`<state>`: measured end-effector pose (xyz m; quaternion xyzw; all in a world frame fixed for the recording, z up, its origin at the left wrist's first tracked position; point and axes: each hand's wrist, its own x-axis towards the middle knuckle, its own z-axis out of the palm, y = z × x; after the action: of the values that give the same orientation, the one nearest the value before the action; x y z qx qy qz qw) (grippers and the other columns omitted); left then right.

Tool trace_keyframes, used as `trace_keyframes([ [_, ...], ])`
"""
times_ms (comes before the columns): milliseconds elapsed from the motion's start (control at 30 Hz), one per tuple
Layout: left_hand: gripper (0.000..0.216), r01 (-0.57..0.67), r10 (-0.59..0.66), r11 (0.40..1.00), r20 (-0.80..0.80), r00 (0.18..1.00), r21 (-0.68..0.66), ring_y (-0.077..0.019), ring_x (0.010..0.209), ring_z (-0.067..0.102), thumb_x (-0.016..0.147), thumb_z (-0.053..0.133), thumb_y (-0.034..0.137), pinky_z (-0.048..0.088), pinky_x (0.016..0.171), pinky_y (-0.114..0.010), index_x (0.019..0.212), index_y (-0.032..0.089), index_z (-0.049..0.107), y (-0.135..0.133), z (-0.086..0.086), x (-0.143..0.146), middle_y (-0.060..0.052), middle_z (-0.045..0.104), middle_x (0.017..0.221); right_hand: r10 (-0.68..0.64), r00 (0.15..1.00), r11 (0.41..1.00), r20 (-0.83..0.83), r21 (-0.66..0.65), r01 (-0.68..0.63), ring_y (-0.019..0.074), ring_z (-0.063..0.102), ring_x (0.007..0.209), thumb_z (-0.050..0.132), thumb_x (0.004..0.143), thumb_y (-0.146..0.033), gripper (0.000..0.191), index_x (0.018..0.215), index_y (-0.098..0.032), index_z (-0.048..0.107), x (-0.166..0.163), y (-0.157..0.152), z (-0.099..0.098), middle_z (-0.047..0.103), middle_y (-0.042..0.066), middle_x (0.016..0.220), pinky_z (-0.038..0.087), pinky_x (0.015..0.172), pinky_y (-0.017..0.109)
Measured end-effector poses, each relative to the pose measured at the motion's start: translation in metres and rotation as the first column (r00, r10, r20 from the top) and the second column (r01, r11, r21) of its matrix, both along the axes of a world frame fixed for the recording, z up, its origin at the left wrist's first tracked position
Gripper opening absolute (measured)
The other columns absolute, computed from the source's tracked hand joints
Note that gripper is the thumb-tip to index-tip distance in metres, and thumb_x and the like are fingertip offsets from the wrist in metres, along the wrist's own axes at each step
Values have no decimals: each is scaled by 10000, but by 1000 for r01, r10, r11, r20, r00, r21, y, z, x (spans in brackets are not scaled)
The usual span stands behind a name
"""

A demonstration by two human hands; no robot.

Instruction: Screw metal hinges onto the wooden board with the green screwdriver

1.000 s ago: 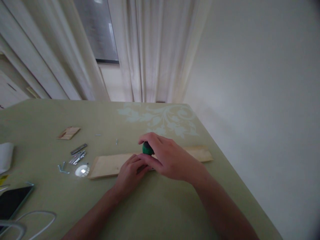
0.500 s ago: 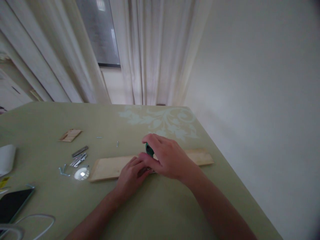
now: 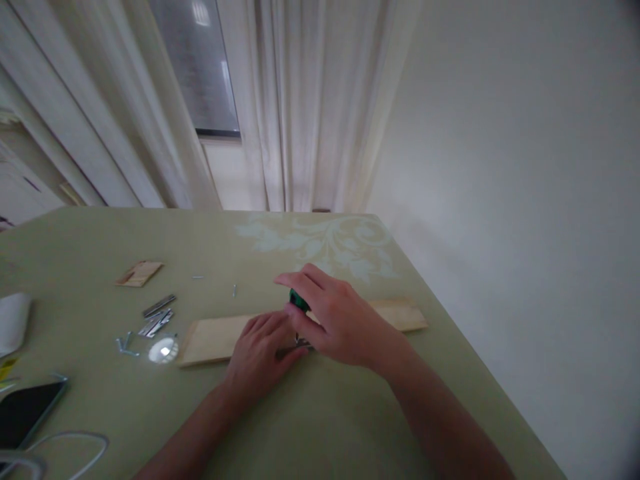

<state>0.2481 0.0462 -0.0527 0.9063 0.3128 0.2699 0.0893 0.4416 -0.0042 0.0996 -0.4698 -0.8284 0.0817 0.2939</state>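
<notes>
A long pale wooden board (image 3: 220,335) lies flat across the table under both hands. My right hand (image 3: 340,317) is closed round a screwdriver with a green and black handle (image 3: 299,300), held upright over the board's near edge. Its tip is mostly hidden by my fingers. My left hand (image 3: 263,350) grips the board, its fingers over the top and its thumb along the near side. Between my left thumb and fingers a small shiny metal plate (image 3: 303,343) shows in part on the board, under the screwdriver.
Left of the board lie a clear round dish (image 3: 163,349), several screws (image 3: 129,345) and some metal hinge-like pieces (image 3: 157,322). Two single screws (image 3: 235,290) lie behind it. A small wood piece (image 3: 140,273), phone (image 3: 31,410), white case (image 3: 13,323) and cable (image 3: 75,435) are farther left.
My left hand has flattened and spread, uncovering more of the metal plate. My right hand's fingers have shifted and turned slightly round the screwdriver handle. The board stays in place.
</notes>
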Motion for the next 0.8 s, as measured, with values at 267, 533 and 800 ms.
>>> trace_keyframes([
  [267,418,2,0,1000,-92,996,26,-335,1235,638,884,770,446,475,1081,-516,1248,248,720,5,-1,-6,-103,740,1276,-36,999,999,-15,-16,36,194,671,994,471,1084,-306,214,1151,-189,637,3,-1,2,707,77,1089,513,888,325],
  [533,358,4,-1,999,-81,997,35,-333,1259,624,871,785,428,462,1095,-510,1187,261,758,5,-2,-7,-96,751,1265,-89,995,995,55,-36,91,222,661,931,525,995,-236,203,1193,-192,524,3,-3,3,693,98,1095,501,806,343],
  [800,330,12,-11,1000,-63,998,26,-333,1229,638,907,744,422,481,1070,-515,1190,254,768,5,-2,-5,-100,762,1225,46,999,999,-25,25,-45,204,587,965,562,934,-181,209,1120,-213,474,0,2,-2,626,71,1080,466,848,329],
])
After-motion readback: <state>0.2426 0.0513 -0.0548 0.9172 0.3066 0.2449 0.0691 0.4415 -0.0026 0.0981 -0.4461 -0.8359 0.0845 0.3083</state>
